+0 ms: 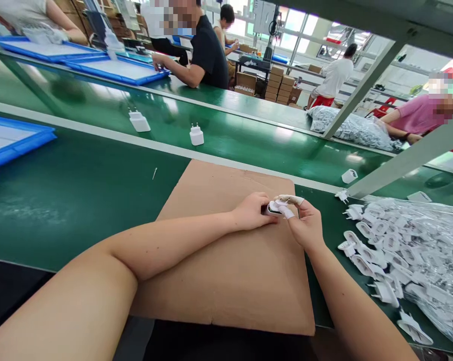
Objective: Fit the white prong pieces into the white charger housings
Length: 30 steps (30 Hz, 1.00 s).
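My left hand (250, 211) is closed around a white charger housing (271, 212), above the right part of a brown cardboard sheet (222, 273). At the housing's end, my right hand (308, 224) pinches a white plug cover (281, 205). White coverings sit on the right thumb and a fingertip. The cover touches the housing, but whether it is seated I cannot tell. Close to my right forearm lies a heap of loose white plug covers with pins (390, 245), partly in a clear plastic bag (442, 271).
Two white chargers (139, 121) (196, 135) stand on the green belt (249, 143) beyond. A white housing (349, 176) lies farther right. Blue trays (19, 143) are at left. A metal post (365, 87) rises at right. Several people work across the line.
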### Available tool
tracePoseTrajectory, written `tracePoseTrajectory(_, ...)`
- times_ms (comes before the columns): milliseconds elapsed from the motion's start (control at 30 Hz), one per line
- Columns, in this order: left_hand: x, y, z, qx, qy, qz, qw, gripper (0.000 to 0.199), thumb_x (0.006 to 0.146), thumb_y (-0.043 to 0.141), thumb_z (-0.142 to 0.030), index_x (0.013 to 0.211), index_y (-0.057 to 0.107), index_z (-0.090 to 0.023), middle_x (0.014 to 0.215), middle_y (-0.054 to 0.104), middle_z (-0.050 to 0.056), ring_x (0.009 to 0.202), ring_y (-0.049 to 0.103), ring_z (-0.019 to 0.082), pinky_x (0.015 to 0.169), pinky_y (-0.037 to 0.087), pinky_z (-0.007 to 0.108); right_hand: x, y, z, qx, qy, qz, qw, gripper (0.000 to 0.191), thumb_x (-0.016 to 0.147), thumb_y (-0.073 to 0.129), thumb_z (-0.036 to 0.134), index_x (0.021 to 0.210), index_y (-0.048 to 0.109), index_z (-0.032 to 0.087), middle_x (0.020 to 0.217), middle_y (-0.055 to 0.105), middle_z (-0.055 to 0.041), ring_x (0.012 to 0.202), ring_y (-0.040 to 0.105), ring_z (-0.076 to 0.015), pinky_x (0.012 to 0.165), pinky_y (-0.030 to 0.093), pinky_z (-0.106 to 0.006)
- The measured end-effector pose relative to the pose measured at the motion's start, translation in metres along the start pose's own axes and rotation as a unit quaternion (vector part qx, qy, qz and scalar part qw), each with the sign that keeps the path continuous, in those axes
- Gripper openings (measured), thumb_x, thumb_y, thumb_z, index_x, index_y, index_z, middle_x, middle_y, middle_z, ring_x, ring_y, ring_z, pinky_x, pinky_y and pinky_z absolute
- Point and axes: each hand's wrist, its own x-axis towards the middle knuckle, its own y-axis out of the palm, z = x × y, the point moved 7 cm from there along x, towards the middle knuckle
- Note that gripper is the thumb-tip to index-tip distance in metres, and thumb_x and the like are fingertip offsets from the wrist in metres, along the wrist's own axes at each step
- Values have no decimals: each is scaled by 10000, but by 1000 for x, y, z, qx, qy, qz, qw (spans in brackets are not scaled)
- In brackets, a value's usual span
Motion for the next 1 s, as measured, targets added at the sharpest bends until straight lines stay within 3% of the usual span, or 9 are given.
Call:
tracePoseTrajectory(167, 0, 0, 2, -4, -3, 2, 1000, 215, 791, 825, -359, 814, 710, -179, 892, 650, 35, 881, 638, 202, 762, 510, 308, 1, 0, -2, -50, -8, 7, 999, 232, 846, 721, 342, 1054, 787, 262, 1109, 798, -51, 1108, 709, -277, 1100, 486, -504)
tracePoseTrajectory(267, 0, 0, 2, -11, -1, -3, 1000, 205, 792, 822, -351, 811, 707, -182, 903, 656, 35, 899, 643, 203, 782, 514, 308, 4, 0, 5, -112, -55, 18, 992, 211, 844, 690, 325, 1022, 794, 284, 1065, 799, -36, 1098, 692, -275, 1140, 441, -521)
tracePoseTrajectory(467, -1, 0, 1, -2, 0, -7, 1000, 206, 784, 822, -341, 787, 689, -183, 871, 653, 31, 886, 644, 204, 772, 515, 310, 5, -2, 14, -215, -82, 16, 973, 271, 797, 650, 299, 1022, 802, 294, 911, 743, -55, 920, 639, -272, 904, 524, -458)
tracePoseTrajectory(633, -1, 2, 4, -9, 2, -23, 1000, 217, 783, 821, -352, 786, 687, -182, 887, 656, 32, 886, 646, 202, 801, 526, 319, 0, -4, 14, -298, -79, -43, 950, 191, 726, 654, 273, 873, 777, 278, 704, 600, -15, 773, 586, -242, 948, 451, -503)
tracePoseTrajectory(833, -2, 3, 5, 10, 4, -27, 1000, 207, 789, 814, -365, 801, 717, -182, 887, 669, 42, 917, 644, 220, 847, 522, 344, -7, 1, 3, -253, -47, -51, 965, 262, 785, 648, 328, 993, 801, 288, 705, 631, -8, 798, 613, -240, 1003, 429, -510)
tracePoseTrajectory(933, -3, 3, 2, 13, 17, -21, 1000, 205, 807, 788, -346, 947, 757, -201, 943, 708, 43, 954, 652, 229, 893, 525, 360, 1, 4, -12, -131, -24, -2, 991, 283, 797, 698, 409, 1027, 795, 276, 917, 756, -39, 955, 659, -256, 1029, 463, -476)
tracePoseTrajectory(1000, -4, 3, 3, -7, 10, -24, 1000, 323, 786, 799, -331, 1078, 751, -202, 1048, 733, 56, 999, 665, 239, 915, 533, 368, 12, -5, -23, -60, -11, 3, 998, 359, 807, 709, 461, 1094, 776, 256, 1080, 780, -60, 1045, 666, -260, 1027, 489, -447)
